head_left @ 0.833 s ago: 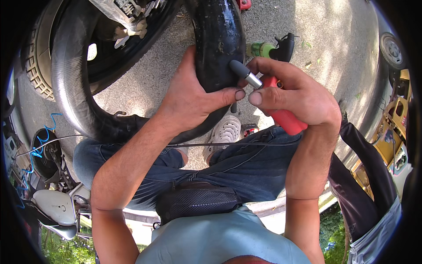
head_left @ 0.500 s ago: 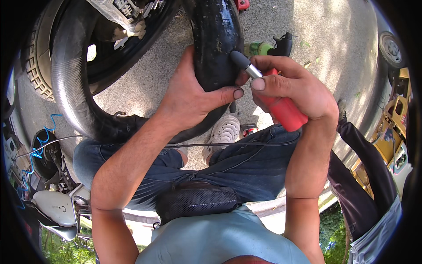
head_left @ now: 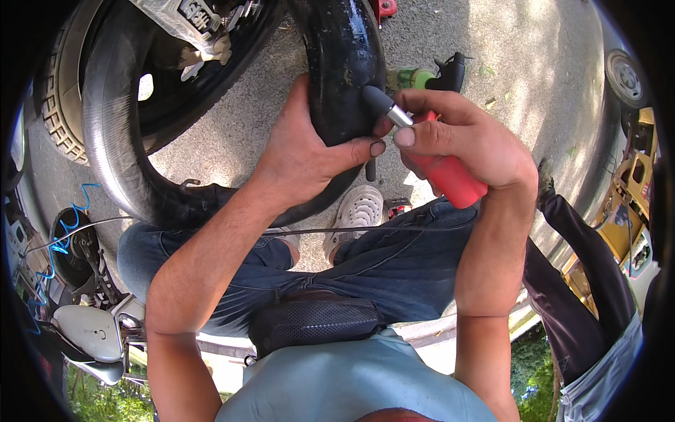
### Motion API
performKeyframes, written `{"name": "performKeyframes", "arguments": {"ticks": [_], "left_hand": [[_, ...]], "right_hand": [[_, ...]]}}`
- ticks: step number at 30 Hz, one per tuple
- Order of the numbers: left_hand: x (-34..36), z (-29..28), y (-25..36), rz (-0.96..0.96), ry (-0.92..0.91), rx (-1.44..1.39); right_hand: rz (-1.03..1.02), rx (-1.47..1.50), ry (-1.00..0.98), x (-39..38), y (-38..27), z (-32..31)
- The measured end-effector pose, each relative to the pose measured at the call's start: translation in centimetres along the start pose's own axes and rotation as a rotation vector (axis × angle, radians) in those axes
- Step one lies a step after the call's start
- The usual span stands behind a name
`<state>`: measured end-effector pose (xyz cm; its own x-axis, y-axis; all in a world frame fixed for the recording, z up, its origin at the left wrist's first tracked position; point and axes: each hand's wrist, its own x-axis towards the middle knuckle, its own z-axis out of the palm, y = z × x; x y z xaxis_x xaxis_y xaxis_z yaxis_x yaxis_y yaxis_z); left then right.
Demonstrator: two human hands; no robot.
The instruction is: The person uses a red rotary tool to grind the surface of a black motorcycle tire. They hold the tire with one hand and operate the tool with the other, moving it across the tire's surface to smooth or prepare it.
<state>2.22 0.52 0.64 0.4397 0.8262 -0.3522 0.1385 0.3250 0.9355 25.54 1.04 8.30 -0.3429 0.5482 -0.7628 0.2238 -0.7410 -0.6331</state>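
A black inflated inner tube (head_left: 344,53) curves in front of me, its near end hanging over my knees. My left hand (head_left: 299,155) grips it from below, thumb along the right side and fingers wrapped behind. In my right hand (head_left: 474,141) is a red hand-held grinder (head_left: 453,181) with a short silver shaft. The dark grey rounded grinding tip (head_left: 377,100) rests against the tube's right side, just above my left thumb. Fingers hide part of the grinder's body.
A knobbly tyre (head_left: 63,119) and wheel stand at the upper left. Beyond my right hand lies a green bottle (head_left: 411,77) with a black sprayer head. A dark cable (head_left: 365,230) crosses my lap. Another person's dark-trousered legs (head_left: 576,281) are at the right.
The grinder and my right hand have shifted slightly left, along with the tube. My left hand keeps its grip and has barely moved.
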Motion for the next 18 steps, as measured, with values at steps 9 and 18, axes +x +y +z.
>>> {"name": "performKeyframes", "arguments": {"ticks": [9, 18], "left_hand": [[0.1, 0.3, -0.5, -0.047, 0.057, 0.09], [0.3, 0.5, -1.3, -0.039, 0.07, 0.244]], "right_hand": [[-0.038, -0.156, -0.026, 0.4, -0.5, 0.5], [0.004, -0.32, 0.094, 1.1, -0.3, 1.2]]}}
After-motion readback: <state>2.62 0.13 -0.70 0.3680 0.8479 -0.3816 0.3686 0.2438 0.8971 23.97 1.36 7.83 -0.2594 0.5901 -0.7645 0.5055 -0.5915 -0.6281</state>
